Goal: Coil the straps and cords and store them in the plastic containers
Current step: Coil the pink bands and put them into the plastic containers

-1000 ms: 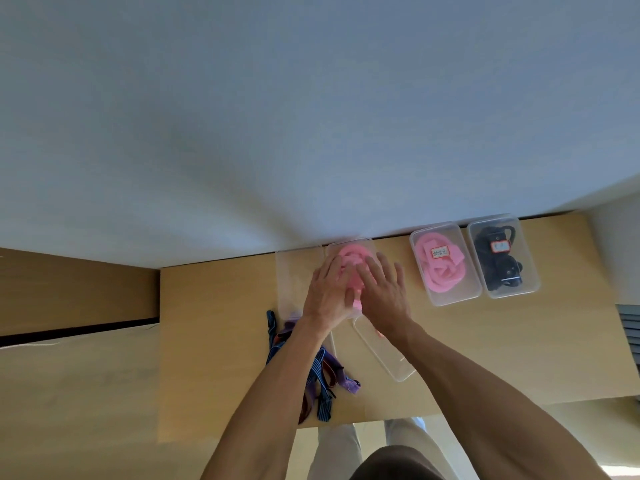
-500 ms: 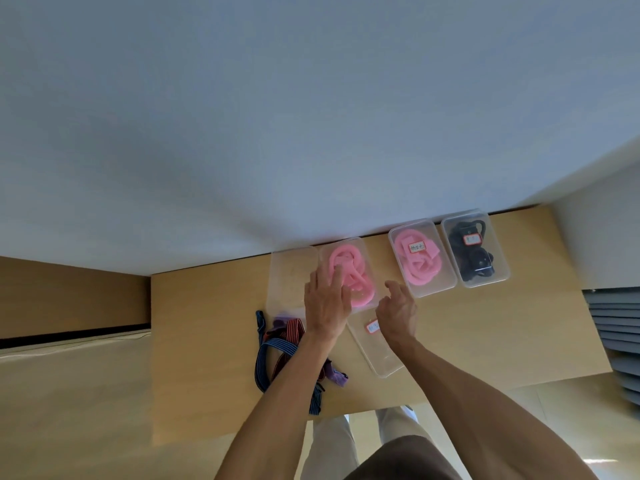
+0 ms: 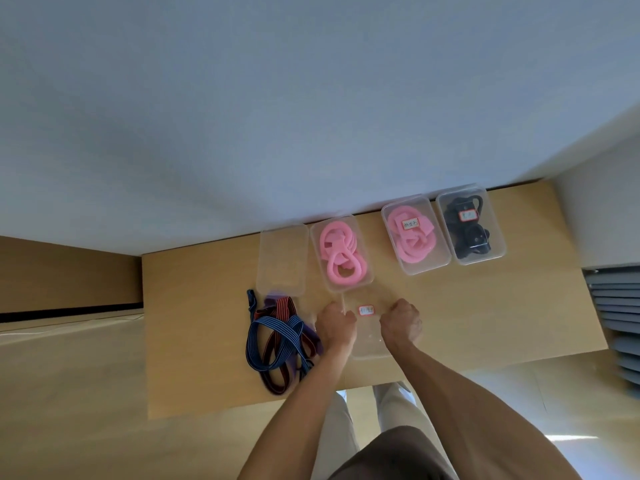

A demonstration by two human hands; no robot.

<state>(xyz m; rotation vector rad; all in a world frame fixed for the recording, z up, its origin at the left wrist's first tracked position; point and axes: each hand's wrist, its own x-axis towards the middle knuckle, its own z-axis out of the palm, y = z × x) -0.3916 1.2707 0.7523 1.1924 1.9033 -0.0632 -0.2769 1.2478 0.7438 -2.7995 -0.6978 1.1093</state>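
A coiled pink strap (image 3: 341, 255) lies in an open clear container (image 3: 367, 282) at the table's middle back. Just in front of it a clear lid (image 3: 367, 330) with a small red-edged label lies between my hands. My left hand (image 3: 335, 326) grips the lid's left edge and my right hand (image 3: 401, 323) grips its right edge, both with fingers curled. Left of the pink strap stands an empty clear container (image 3: 283, 259). A heap of blue, red and purple striped straps (image 3: 277, 339) lies loose on the table beside my left wrist.
Two lidded, labelled containers stand at the back right: one with pink strap (image 3: 415, 234), one with black cord (image 3: 470, 228). The wooden table (image 3: 485, 306) butts against a grey wall. A grey slatted panel (image 3: 620, 313) lies off the right edge.
Both hands left the pink strap in its container and drew back toward me. They now hold the lid by its two sides. The camera view shifted left.
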